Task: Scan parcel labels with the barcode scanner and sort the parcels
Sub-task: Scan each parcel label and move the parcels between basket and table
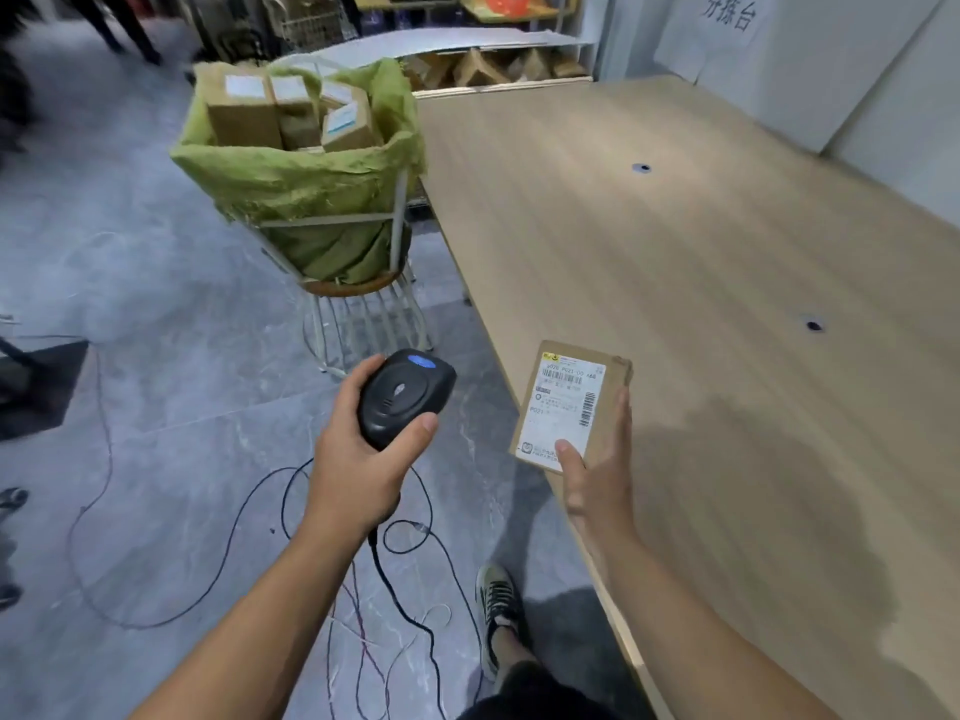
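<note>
grip check: left hand (358, 459) is wrapped round the barcode scanner (402, 397), thumb along its near side, fingers curled behind. scan window not visible; looks aimed ahead, not at the label yet. scanner cable (400, 589) drops below the wrist to the floor, slack, so it shouldn't tug the aim.

right hand (597, 475), just beside the left, holds a small cardboard parcel (615, 392): thumb pressed on the lower label corner, fingers along the right edge. shipping label (563, 407) faces up with barcodes uncovered, presumably so the scanner can read it. parcel sits over the near edge of the wooden table (727, 226); can't tell if it touches.

well beyond the left hand: wire basket with green liner bag (311, 189), labelled boxes (244, 116) inside. source or sort bin, can't tell which. my read: scan not done yet.
</note>
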The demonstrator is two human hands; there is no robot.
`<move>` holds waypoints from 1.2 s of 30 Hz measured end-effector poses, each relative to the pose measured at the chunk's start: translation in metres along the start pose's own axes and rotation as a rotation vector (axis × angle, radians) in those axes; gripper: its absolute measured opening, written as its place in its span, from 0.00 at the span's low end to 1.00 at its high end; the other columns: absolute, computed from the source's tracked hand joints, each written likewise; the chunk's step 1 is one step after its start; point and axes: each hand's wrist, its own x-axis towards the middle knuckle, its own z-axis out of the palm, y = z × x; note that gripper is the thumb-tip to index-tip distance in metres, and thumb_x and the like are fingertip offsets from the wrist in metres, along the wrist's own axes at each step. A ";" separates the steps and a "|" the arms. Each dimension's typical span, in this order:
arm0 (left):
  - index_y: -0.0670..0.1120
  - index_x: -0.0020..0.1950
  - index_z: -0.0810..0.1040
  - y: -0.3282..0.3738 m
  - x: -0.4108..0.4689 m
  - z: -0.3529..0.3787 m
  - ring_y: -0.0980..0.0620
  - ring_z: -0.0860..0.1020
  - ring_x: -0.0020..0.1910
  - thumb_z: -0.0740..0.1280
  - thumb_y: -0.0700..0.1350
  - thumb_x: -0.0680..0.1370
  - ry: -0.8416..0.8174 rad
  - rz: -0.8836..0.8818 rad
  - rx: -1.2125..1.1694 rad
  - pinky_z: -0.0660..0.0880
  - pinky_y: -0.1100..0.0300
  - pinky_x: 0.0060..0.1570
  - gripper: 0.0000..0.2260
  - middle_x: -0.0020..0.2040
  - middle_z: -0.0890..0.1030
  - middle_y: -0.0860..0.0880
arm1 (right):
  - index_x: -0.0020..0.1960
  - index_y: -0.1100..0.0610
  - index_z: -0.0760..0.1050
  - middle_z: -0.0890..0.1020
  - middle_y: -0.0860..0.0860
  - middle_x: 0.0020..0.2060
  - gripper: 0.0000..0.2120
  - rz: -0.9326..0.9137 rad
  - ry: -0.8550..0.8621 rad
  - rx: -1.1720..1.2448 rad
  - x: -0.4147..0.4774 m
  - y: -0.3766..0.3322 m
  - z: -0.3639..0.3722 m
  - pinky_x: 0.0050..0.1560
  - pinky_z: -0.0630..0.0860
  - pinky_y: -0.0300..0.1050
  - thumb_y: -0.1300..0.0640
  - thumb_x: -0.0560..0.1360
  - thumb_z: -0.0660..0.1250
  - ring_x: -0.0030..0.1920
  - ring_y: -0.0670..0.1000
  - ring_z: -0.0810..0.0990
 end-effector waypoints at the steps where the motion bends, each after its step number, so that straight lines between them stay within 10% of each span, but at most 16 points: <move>1: 0.65 0.61 0.70 -0.002 0.017 -0.003 0.70 0.78 0.52 0.74 0.51 0.68 0.043 0.000 0.005 0.71 0.76 0.49 0.25 0.51 0.78 0.75 | 0.82 0.47 0.44 0.52 0.48 0.81 0.44 -0.031 -0.013 0.022 0.016 -0.006 0.013 0.78 0.55 0.46 0.58 0.75 0.66 0.80 0.47 0.54; 5: 0.62 0.65 0.70 -0.010 0.086 -0.010 0.68 0.78 0.54 0.74 0.52 0.68 0.160 -0.013 0.013 0.72 0.75 0.50 0.27 0.52 0.79 0.74 | 0.82 0.50 0.44 0.51 0.49 0.82 0.43 -0.067 -0.094 0.057 0.089 -0.026 0.061 0.73 0.51 0.29 0.63 0.77 0.67 0.81 0.46 0.49; 11: 0.54 0.71 0.69 -0.002 0.181 -0.027 0.69 0.78 0.55 0.74 0.53 0.68 0.290 0.035 0.045 0.72 0.76 0.51 0.32 0.60 0.78 0.64 | 0.82 0.44 0.45 0.56 0.49 0.81 0.45 -0.155 -0.193 0.059 0.193 -0.074 0.133 0.78 0.58 0.59 0.67 0.77 0.67 0.80 0.51 0.55; 31: 0.54 0.70 0.69 -0.053 0.432 -0.182 0.71 0.77 0.55 0.74 0.54 0.69 0.261 0.099 -0.034 0.70 0.77 0.50 0.31 0.58 0.76 0.67 | 0.80 0.36 0.43 0.55 0.42 0.80 0.45 -0.203 -0.152 0.063 0.309 -0.231 0.384 0.74 0.63 0.44 0.64 0.79 0.67 0.77 0.46 0.61; 36: 0.56 0.70 0.68 -0.048 0.480 -0.213 0.74 0.76 0.53 0.73 0.53 0.69 0.291 0.143 -0.014 0.69 0.79 0.48 0.31 0.58 0.75 0.68 | 0.76 0.29 0.39 0.53 0.41 0.81 0.47 -0.259 -0.147 0.062 0.349 -0.272 0.427 0.77 0.61 0.53 0.62 0.79 0.67 0.78 0.48 0.59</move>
